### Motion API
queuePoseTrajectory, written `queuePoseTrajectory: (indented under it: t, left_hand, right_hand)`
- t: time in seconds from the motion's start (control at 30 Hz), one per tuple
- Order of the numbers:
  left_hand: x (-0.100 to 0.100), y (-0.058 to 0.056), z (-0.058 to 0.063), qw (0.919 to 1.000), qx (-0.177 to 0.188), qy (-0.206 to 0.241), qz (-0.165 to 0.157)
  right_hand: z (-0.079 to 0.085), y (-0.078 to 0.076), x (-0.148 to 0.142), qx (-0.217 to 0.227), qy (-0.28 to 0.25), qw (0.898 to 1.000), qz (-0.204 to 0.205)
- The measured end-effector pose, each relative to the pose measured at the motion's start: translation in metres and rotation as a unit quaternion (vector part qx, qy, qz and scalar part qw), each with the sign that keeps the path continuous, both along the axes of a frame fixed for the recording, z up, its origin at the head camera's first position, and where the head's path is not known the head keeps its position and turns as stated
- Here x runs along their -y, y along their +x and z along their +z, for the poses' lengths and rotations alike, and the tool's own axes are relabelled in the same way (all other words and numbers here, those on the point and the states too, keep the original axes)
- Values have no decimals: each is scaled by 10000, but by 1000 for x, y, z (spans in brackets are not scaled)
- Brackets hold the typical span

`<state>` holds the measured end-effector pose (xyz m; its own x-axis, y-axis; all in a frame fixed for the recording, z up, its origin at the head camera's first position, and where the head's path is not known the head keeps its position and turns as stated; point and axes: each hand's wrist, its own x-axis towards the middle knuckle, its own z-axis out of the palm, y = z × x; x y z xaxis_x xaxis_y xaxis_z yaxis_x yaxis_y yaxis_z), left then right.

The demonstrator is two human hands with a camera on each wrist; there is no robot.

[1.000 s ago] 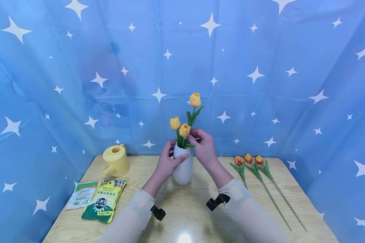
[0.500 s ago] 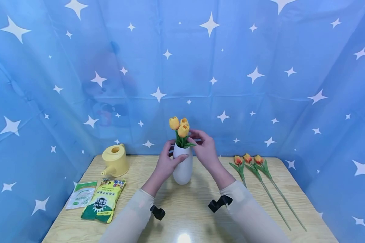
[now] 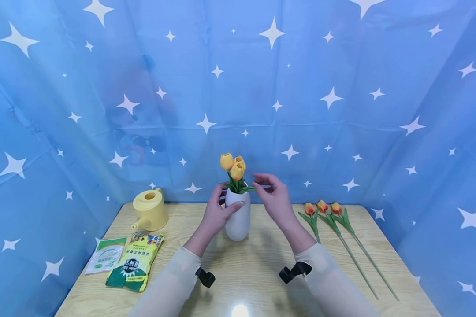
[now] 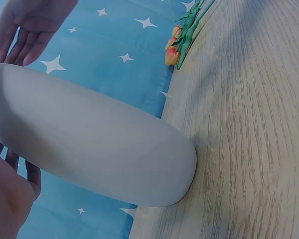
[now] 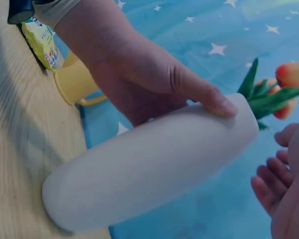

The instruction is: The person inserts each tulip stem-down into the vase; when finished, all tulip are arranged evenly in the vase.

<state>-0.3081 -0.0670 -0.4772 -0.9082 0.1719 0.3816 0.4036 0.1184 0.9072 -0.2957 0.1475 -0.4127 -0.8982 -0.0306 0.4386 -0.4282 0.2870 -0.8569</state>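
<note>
A white vase (image 3: 238, 222) stands upright on the wooden table, holding three yellow tulips (image 3: 238, 171) with green leaves at its mouth. My left hand (image 3: 217, 214) grips the vase's upper side; the right wrist view shows that thumb (image 5: 217, 102) lying along the vase just below the rim. To the right of the mouth is my right hand (image 3: 277, 200), its fingers loosely bent with nothing held. Its fingertips are right by the tip of a leaf (image 3: 247, 189) in the head view. In the left wrist view the vase (image 4: 99, 139) hides part of my left hand (image 4: 12, 196).
Three orange-red tulips (image 3: 322, 205) lie on the table at the right. A yellow watering can (image 3: 154, 211) stands at the back left, with a yellow-green bag (image 3: 136, 262) and a small white-green packet (image 3: 107, 255) in front. A blue starry curtain (image 3: 238, 88) rises behind the table.
The third yellow tulip has gone down into the vase, level with the other two. My right hand has let go and drawn away to the right. The left hand keeps its grip.
</note>
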Motion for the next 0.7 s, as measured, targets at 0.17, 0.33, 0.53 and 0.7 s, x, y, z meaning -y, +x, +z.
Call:
queuePoseTrajectory:
  t: [0.17, 0.33, 0.53, 0.7]
  left_hand:
    - [0, 0, -1, 9999, 93, -10, 43]
    - [-1, -2, 1, 9998, 159, -4, 82]
    - [0, -3, 0, 9997, 248, 3, 66]
    - [1, -2, 1, 9995, 270, -68, 119]
  right_hand:
    - [-13, 14, -22, 238, -47, 9994, -241]
    - [-36, 26, -54, 349, 22, 9977, -585]
    - [-72, 40, -98, 701, 242, 9893, -1254]
    - [-95, 50, -134, 983, 1036, 9766, -1608]
